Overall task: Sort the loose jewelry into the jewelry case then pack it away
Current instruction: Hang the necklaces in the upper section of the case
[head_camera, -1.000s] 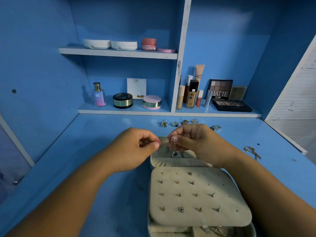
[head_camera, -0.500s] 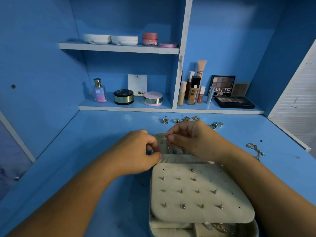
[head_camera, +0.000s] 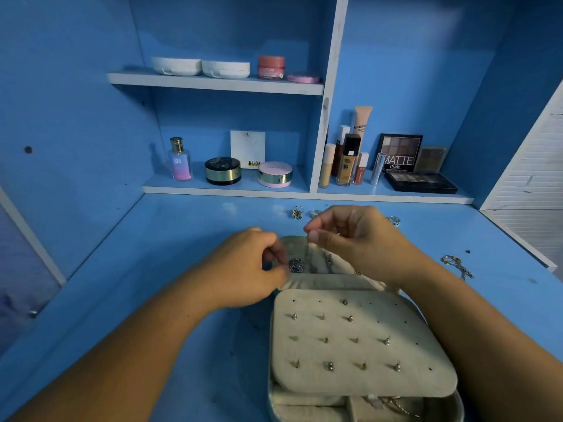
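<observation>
On the blue tabletop (head_camera: 182, 239): one cream jewelry case (head_camera: 359, 345), open, stud panel (head_camera: 359, 339) nearest, lid (head_camera: 335, 281) lying beyond. Left hand (head_camera: 243, 269), lowered since a second ago, pinches the lid at its pocket edge; right hand (head_camera: 359, 239), formerly meeting it, pinches a thin chain (head_camera: 308, 254) at its top. Chain: long axis upright, free end pointing down into the lid, judged mid-stowing. Loose rings (head_camera: 297, 213) and a second chain (head_camera: 457, 264) lie outside, so sorting is unfinished.

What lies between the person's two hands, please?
In the head view, a thin chain hangs from the right hand beside the left hand, over the open lid of the jewelry case.
</observation>
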`<action>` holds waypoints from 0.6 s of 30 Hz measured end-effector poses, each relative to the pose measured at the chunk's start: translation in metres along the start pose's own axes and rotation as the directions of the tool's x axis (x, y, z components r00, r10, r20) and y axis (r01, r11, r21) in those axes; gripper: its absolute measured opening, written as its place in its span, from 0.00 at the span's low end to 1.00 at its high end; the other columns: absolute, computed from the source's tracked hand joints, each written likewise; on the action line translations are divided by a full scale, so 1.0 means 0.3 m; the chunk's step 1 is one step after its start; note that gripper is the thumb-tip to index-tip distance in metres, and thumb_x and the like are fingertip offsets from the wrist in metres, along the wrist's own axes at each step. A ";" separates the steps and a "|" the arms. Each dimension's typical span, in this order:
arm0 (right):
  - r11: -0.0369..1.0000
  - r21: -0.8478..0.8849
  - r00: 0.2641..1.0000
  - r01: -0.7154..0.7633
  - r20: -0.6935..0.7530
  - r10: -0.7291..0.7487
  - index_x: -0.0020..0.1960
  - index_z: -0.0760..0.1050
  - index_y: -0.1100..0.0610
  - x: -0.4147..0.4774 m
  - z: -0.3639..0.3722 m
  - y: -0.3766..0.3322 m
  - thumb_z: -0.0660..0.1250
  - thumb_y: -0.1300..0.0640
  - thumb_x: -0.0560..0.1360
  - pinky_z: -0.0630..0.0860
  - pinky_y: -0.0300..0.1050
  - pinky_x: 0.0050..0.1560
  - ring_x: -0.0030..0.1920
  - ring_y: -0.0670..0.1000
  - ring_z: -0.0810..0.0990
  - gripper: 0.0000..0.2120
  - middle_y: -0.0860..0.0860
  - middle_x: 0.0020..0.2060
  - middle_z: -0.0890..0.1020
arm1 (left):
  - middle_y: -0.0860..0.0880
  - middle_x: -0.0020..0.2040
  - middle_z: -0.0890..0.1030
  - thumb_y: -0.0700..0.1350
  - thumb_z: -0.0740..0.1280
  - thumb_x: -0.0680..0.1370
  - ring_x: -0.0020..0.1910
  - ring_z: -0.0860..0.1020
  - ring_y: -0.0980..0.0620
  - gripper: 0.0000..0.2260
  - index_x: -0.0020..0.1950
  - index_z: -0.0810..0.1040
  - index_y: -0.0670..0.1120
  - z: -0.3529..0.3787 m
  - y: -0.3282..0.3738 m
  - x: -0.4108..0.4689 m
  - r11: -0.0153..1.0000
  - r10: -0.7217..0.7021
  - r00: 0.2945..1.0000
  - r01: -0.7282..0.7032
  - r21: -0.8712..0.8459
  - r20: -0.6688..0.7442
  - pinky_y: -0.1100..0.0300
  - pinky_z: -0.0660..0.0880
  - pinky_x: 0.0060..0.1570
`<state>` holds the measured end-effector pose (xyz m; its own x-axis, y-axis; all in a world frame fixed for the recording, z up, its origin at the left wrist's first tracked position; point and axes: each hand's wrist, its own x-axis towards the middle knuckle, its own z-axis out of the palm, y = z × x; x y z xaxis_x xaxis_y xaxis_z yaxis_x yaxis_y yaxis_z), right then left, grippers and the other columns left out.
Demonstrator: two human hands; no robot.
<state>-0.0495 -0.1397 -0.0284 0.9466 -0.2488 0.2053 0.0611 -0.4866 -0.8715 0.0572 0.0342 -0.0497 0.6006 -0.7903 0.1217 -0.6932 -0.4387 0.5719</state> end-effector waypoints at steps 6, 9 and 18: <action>0.966 0.251 0.998 0.062 -0.018 -0.059 0.46 0.80 0.60 -0.003 -0.012 -0.024 0.69 0.60 0.72 0.75 0.34 0.41 0.37 0.43 0.79 0.05 0.49 0.36 0.83 | 0.57 0.52 0.70 0.54 0.68 0.76 0.58 0.65 0.56 0.14 0.61 0.76 0.59 0.036 -0.001 0.014 0.998 0.033 0.993 -0.026 0.058 -0.114 0.60 0.66 0.56; 0.943 0.317 0.994 0.105 -0.021 -0.103 0.47 0.80 0.58 -0.007 -0.020 -0.037 0.68 0.56 0.70 0.76 0.37 0.44 0.38 0.45 0.79 0.08 0.49 0.37 0.84 | 0.58 0.54 0.69 0.57 0.67 0.76 0.61 0.63 0.54 0.11 0.58 0.78 0.62 0.065 0.010 0.031 0.996 0.087 0.992 -0.084 0.029 -0.088 0.57 0.63 0.63; 0.973 0.202 0.886 0.110 -0.464 -0.004 0.46 0.79 0.54 0.019 -0.092 0.008 0.67 0.60 0.76 0.77 0.34 0.42 0.36 0.43 0.77 0.03 0.48 0.37 0.82 | 0.53 0.44 0.83 0.45 0.61 0.81 0.45 0.79 0.62 0.10 0.44 0.81 0.46 -0.003 0.037 0.047 0.836 -0.080 0.996 0.048 -0.547 -0.035 0.73 0.71 0.47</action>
<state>-0.0528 -0.1652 -0.0170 0.6917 -0.6069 0.3915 0.2274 -0.3315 -0.9157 0.0584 0.0185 -0.0407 0.6676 -0.7373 0.1036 -0.3326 -0.1708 0.9275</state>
